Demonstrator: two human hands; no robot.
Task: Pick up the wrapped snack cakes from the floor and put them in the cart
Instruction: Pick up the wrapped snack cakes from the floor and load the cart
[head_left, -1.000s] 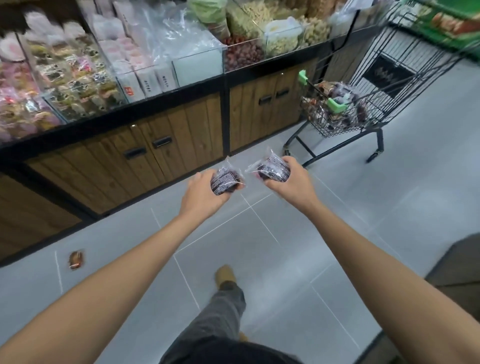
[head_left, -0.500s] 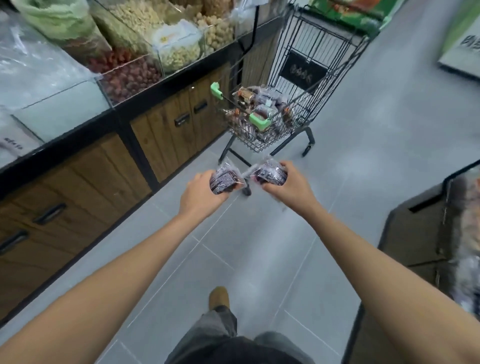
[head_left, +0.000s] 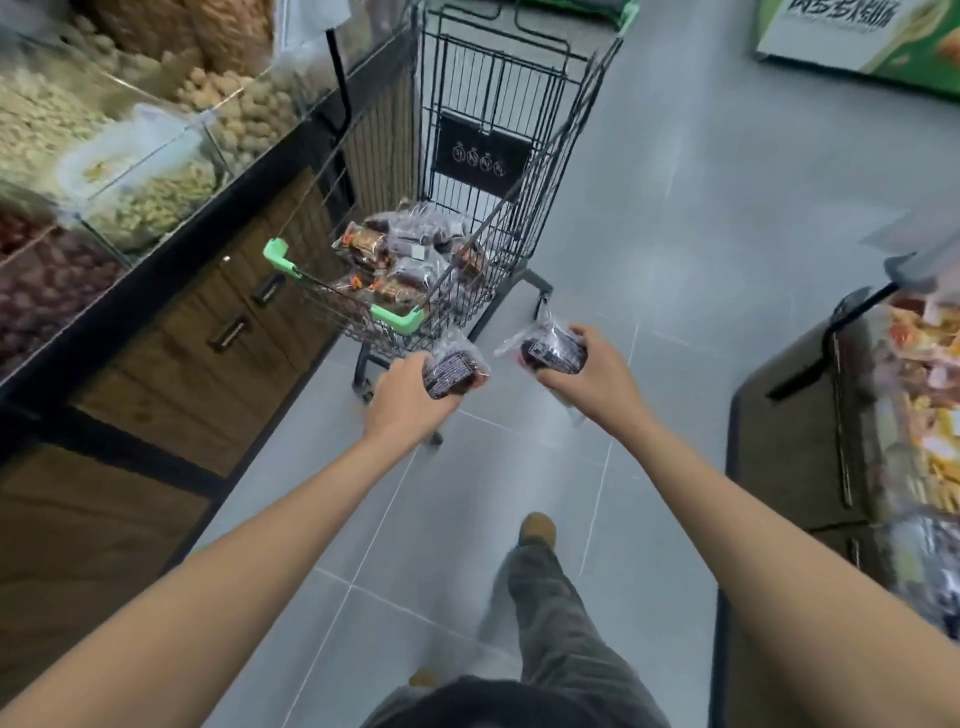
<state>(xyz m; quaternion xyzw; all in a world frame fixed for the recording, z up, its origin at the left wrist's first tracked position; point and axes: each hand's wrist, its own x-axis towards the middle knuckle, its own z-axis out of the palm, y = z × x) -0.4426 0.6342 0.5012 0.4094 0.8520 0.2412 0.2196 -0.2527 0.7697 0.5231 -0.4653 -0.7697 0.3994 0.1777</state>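
Note:
My left hand (head_left: 408, 397) grips a dark snack cake in clear wrap (head_left: 453, 368). My right hand (head_left: 592, 371) grips a second dark wrapped snack cake (head_left: 550, 353). Both hands are held out just short of the black wire cart (head_left: 498, 156), near its green-capped handle (head_left: 397, 317). Several wrapped snack cakes (head_left: 410, 260) lie piled in the cart's basket.
A bulk-food counter with clear bins (head_left: 130, 156) and wooden cabinet doors (head_left: 223, 332) runs along the left, close to the cart. Another display stand (head_left: 857, 426) is at the right. Grey tiled floor (head_left: 701, 208) stretches ahead. My leg and shoe (head_left: 537, 530) are below.
I have walked closer to the cart and turned toward it. It now stands straight ahead and larger. Both hands still hold their snack cakes.

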